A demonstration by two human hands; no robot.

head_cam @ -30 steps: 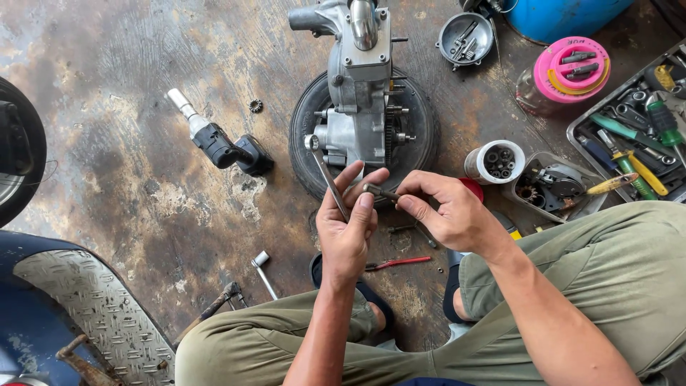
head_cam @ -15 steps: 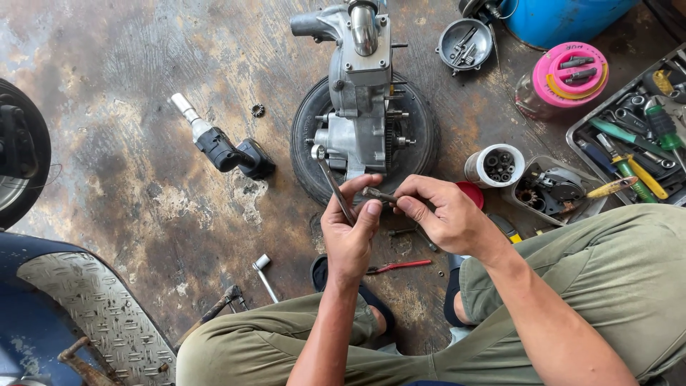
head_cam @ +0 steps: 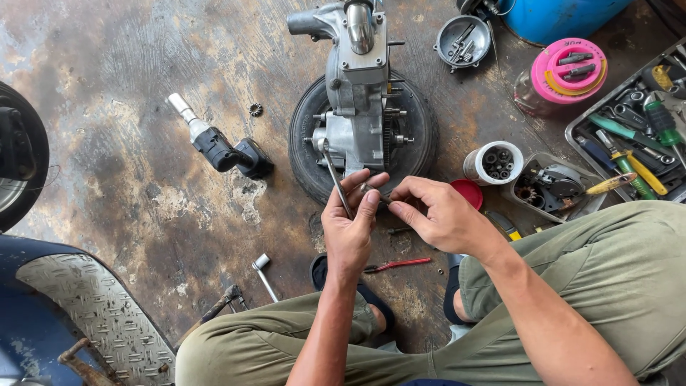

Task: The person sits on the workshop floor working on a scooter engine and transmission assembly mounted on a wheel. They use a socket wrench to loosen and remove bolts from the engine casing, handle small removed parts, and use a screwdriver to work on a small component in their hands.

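My left hand (head_cam: 351, 227) is closed around a thin metal tool (head_cam: 334, 174) whose shaft sticks up toward the engine. My right hand (head_cam: 436, 213) pinches a small dark metal part (head_cam: 374, 191) against the left fingertips. Both hands meet just in front of a grey engine casing (head_cam: 356, 93) that rests on a small black tyre (head_cam: 418, 129) on the stained concrete floor. I squat with olive-green trousers around the hands.
A black power tool (head_cam: 218, 148) lies left of the tyre, a small gear (head_cam: 255, 109) near it. Red-handled pliers (head_cam: 396, 265) and a socket wrench (head_cam: 264, 273) lie by my feet. Tool tray (head_cam: 629, 136), pink lid (head_cam: 576, 70), socket cup (head_cam: 494, 163) stand right.
Both hands have stayed together in front of the engine, shifting very slightly; the fingers have adjusted on the small part. Nothing else has moved.
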